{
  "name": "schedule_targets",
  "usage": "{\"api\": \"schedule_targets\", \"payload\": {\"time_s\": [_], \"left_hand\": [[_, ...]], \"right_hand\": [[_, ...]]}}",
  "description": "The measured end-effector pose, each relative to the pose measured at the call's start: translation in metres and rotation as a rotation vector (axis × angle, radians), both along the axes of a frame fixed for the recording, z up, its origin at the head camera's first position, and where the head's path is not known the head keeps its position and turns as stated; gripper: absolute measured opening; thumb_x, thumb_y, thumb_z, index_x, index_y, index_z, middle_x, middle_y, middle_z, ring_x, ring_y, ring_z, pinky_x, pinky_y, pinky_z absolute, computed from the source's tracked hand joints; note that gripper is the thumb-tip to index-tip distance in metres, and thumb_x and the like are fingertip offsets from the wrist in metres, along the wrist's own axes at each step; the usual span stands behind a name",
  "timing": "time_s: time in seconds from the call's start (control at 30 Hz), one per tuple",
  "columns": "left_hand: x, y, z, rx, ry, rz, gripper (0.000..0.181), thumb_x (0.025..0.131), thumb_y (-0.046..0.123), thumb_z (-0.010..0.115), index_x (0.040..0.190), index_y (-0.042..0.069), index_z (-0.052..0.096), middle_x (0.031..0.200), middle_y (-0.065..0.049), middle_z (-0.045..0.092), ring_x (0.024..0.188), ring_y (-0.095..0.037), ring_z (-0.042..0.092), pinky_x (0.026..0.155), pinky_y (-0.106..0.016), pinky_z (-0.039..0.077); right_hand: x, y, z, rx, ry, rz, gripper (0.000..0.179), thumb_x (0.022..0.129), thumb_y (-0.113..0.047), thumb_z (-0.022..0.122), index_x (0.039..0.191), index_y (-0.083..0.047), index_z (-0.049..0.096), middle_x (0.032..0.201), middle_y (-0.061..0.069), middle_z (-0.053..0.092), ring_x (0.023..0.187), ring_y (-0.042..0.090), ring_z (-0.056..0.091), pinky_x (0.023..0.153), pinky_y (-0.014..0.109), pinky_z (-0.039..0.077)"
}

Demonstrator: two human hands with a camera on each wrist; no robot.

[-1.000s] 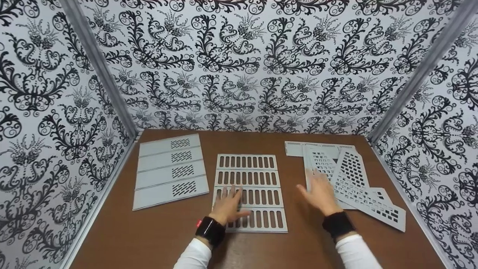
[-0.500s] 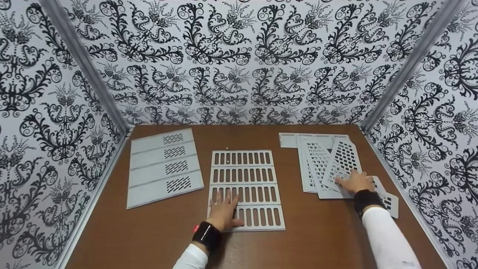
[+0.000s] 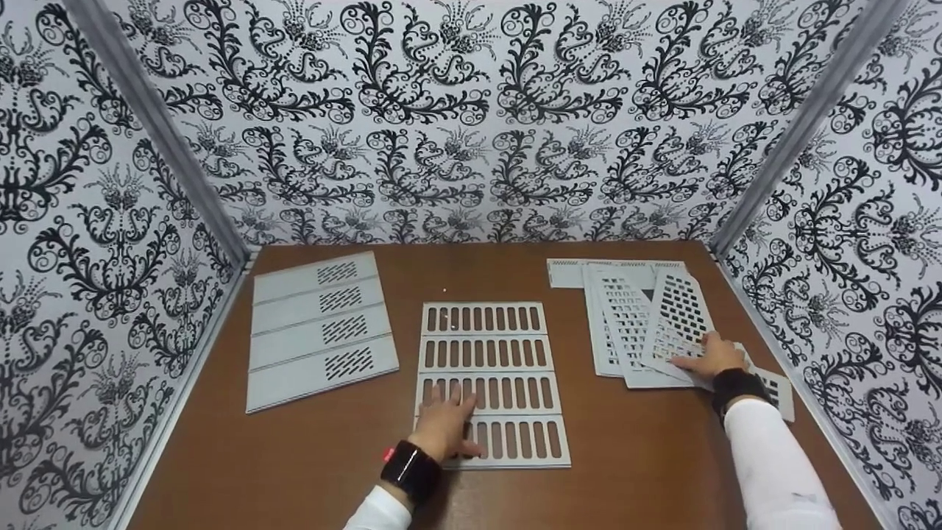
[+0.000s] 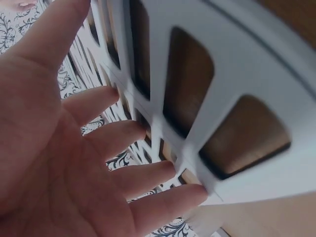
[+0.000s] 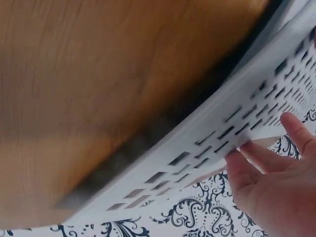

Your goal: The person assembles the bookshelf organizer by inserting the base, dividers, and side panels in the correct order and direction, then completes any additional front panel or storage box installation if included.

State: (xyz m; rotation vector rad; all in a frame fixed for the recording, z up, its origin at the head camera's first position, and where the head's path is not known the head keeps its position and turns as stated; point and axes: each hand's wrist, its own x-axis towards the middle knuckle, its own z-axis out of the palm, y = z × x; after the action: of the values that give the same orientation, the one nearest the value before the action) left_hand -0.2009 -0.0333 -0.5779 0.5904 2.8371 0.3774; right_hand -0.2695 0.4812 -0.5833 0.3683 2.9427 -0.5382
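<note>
My left hand (image 3: 443,425) lies on the lower left of a pale grey slotted panel (image 3: 550,397), fingers spread and touching it. Up close in the left wrist view, the fingertips of my left hand (image 4: 89,163) meet the panel's slotted face (image 4: 158,64). At the right, my right hand (image 3: 712,359) touches the lower end of a light plate with small keyboard-like cutouts (image 3: 681,309), thumb apart from the fingers. In the right wrist view, fingertips of my right hand (image 5: 276,182) rest against a perforated plate (image 5: 197,143). Part of the plates lies hidden under this hand.
More cutout plates (image 3: 625,324) overlap under and beside the right-hand one, with the end of one (image 3: 781,394) sticking out at lower right. Behind them lies a vented strip panel (image 3: 567,274). A stepped vented panel (image 3: 294,346) sits at left on the brown table (image 3: 508,500).
My right hand has moved right onto the plates, and the diagonal plate at lower right has shifted up and left. My left hand stays on the slotted panel, which has shifted slightly.
</note>
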Motion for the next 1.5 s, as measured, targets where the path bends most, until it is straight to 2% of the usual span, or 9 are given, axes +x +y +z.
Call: {"api": "schedule_targets", "payload": {"time_s": [0.27,0.53,0.67,0.77,0.87,0.97,1.13,1.33,1.5], "left_hand": [[0.001,0.0,-0.003,0.0,0.043,0.002,0.096,0.062,0.048,0.09,0.144,0.013,0.053,0.152,-0.025,0.046,0.137,-0.057,0.04,0.1,-0.07,0.045],[-0.001,-0.001,-0.004,-0.041,0.143,-0.005,0.101,0.059,0.053,0.09,0.143,0.011,0.052,0.146,-0.02,0.051,0.132,-0.048,0.049,0.099,-0.062,0.05],[-0.002,-0.002,-0.005,-0.005,0.108,0.042,0.103,0.059,0.053,0.091,0.144,0.01,0.051,0.153,-0.023,0.044,0.138,-0.055,0.039,0.101,-0.074,0.04],[-0.004,-0.003,-0.006,0.028,0.049,0.073,0.107,0.058,0.053,0.091,0.147,0.011,0.048,0.158,-0.024,0.037,0.14,-0.061,0.031,0.1,-0.081,0.034],[-0.005,-0.004,-0.006,0.051,0.008,0.084,0.109,0.059,0.052,0.091,0.15,0.011,0.046,0.16,-0.024,0.034,0.141,-0.064,0.026,0.1,-0.083,0.031],[-0.007,-0.003,-0.006,0.049,0.012,0.086,0.109,0.059,0.052,0.091,0.15,0.011,0.046,0.16,-0.024,0.034,0.14,-0.065,0.026,0.101,-0.083,0.031],[-0.007,-0.002,-0.007,0.044,0.003,0.077,0.108,0.059,0.051,0.091,0.149,0.013,0.047,0.159,-0.027,0.033,0.139,-0.067,0.027,0.102,-0.083,0.029],[-0.008,0.0,-0.008,0.004,0.006,0.067,0.109,0.058,0.056,0.089,0.152,0.022,0.044,0.161,-0.028,0.03,0.14,-0.067,0.024,0.105,-0.082,0.027],[-0.009,0.004,-0.009,-0.049,0.034,0.064,0.11,0.057,0.06,0.089,0.151,0.026,0.044,0.16,-0.027,0.032,0.139,-0.066,0.029,0.104,-0.08,0.031]], "right_hand": [[-0.008,0.002,0.003,-0.017,-0.072,-0.076,0.115,0.062,-0.063,0.084,0.131,0.017,0.038,0.129,0.051,0.042,0.118,0.067,0.038,0.095,0.072,0.033],[-0.011,0.006,-0.002,0.029,-0.169,-0.104,0.133,0.044,-0.079,0.082,0.125,0.019,0.044,0.125,0.053,0.044,0.115,0.067,0.042,0.088,0.068,0.041],[-0.005,0.007,0.004,-0.02,-0.2,-0.075,0.111,0.052,-0.075,0.082,0.113,0.014,0.056,0.118,0.045,0.054,0.108,0.063,0.048,0.084,0.066,0.045],[-0.002,0.006,0.009,-0.124,-0.196,-0.04,0.071,0.065,-0.058,0.084,0.089,0.005,0.06,0.091,0.029,0.062,0.087,0.044,0.058,0.075,0.051,0.05],[-0.007,0.003,0.019,-0.193,-0.171,0.017,0.043,0.073,-0.036,0.083,0.074,-0.003,0.056,0.072,0.007,0.054,0.067,0.023,0.052,0.061,0.033,0.048],[-0.015,-0.007,0.035,-0.257,-0.166,0.065,0.029,0.079,-0.02,0.077,0.079,0.003,0.059,0.071,0.005,0.056,0.062,0.016,0.054,0.057,0.028,0.049],[-0.033,-0.033,0.066,-0.309,-0.159,0.18,0.03,0.089,-0.016,0.07,0.102,0.01,0.063,0.086,0.011,0.07,0.07,0.014,0.061,0.063,0.026,0.052],[-0.048,-0.071,0.093,-0.263,0.014,0.313,0.03,0.097,-0.015,0.06,0.116,0.008,0.055,0.113,0.034,0.064,0.095,0.043,0.065,0.085,0.054,0.056],[-0.064,-0.101,0.086,-0.267,0.294,0.316,0.026,0.1,-0.004,0.053,0.121,0.01,0.052,0.119,0.038,0.061,0.111,0.052,0.059,0.098,0.064,0.046]]}}
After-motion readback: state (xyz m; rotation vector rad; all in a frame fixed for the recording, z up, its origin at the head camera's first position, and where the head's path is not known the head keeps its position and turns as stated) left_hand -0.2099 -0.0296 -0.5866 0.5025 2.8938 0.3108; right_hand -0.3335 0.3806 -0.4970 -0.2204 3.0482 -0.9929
